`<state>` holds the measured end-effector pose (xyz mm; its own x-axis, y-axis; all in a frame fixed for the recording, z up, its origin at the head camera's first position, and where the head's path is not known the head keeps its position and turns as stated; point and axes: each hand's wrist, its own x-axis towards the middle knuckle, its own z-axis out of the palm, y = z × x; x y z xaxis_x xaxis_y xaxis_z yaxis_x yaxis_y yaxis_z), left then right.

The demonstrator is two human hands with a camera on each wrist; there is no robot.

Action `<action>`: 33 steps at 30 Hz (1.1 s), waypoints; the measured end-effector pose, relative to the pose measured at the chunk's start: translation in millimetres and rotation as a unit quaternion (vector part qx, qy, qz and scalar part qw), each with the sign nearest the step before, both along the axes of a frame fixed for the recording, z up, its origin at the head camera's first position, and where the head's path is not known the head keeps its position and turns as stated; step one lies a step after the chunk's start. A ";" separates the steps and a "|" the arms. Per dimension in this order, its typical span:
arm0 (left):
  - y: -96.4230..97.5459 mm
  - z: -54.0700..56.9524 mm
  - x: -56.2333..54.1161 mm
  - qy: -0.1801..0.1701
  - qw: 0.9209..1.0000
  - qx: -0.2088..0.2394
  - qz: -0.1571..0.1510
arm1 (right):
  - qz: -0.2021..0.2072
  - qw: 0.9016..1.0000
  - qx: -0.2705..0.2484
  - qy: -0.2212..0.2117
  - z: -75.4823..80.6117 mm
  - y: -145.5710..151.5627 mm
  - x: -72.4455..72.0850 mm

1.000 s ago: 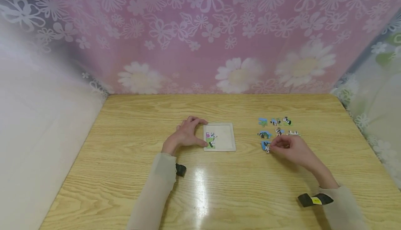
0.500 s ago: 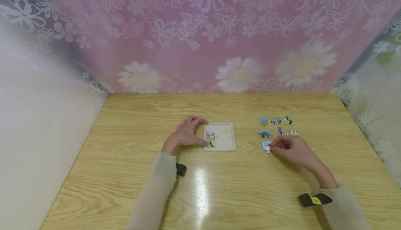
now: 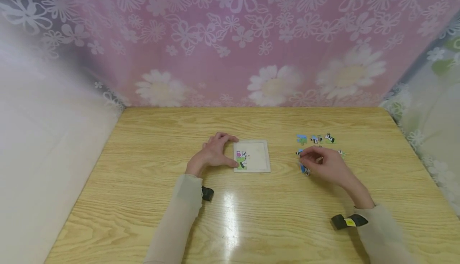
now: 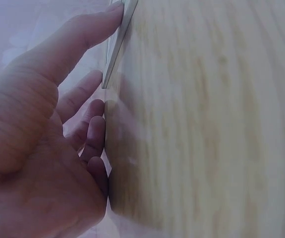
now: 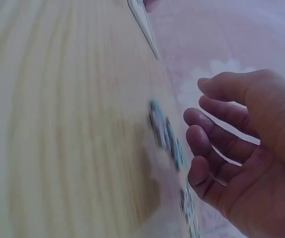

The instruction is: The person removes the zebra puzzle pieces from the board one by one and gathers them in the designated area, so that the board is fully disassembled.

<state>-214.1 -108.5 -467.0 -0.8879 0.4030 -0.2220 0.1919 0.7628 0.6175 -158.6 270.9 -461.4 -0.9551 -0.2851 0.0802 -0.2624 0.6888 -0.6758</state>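
Note:
In the head view my left hand (image 3: 214, 152) holds the left side of a square puzzle tray (image 3: 266, 157), thumb at the near corner and index finger at the far one. The left wrist view shows the thumb on the tray's rim (image 4: 113, 57). Inside its left part lie joined puzzle pieces (image 3: 242, 160) with a dog picture. My right hand (image 3: 325, 164) hovers over the loose pieces, its fingers loosely bent with nothing visible between them in the right wrist view. A blue puzzle piece (image 3: 304, 169) lies just under it, and the hand hides part of the middle row.
Several loose pieces lie right of the tray; a far row includes a blue-green piece (image 3: 301, 139) and a dog piece (image 3: 329, 138). The wooden table (image 3: 161, 136) meets a pink flowered cloth (image 3: 215, 76) at the back. White cloth (image 3: 54, 136) borders the left.
My right hand has let go of the blue piece, which was pinched and tilted before, and has moved up and left over the pieces. The left hand and tray stay put.

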 end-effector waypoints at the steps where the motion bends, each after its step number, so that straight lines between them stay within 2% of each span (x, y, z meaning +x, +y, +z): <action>1: 0.1 0.5 0.1 -0.001 1.000 0.001 0.000 | 0.003 1.000 -0.005 -0.002 -0.3 -3.5 -1.9; 9: 1.4 1.7 0.5 0.000 1.000 0.000 0.003 | 0.010 0.999 -0.027 -0.016 -0.7 -32.6 -14.2; 17: 1.4 2.1 1.0 -0.001 1.000 -0.003 0.002 | 0.037 0.998 -0.051 -0.023 -0.7 -62.0 -23.0; 22: 1.8 2.3 1.3 0.000 1.000 -0.005 0.004 | 0.053 0.995 -0.068 -0.042 0.1 -77.5 -27.0; 27: 2.6 3.6 1.4 -0.002 1.000 -0.005 0.007 | 0.064 0.994 -0.067 -0.054 1.4 -93.9 -31.5; 33: 2.3 2.6 0.0 -0.004 1.000 -0.007 0.008 | 0.077 0.995 -0.042 -0.053 -2.3 -111.9 -40.2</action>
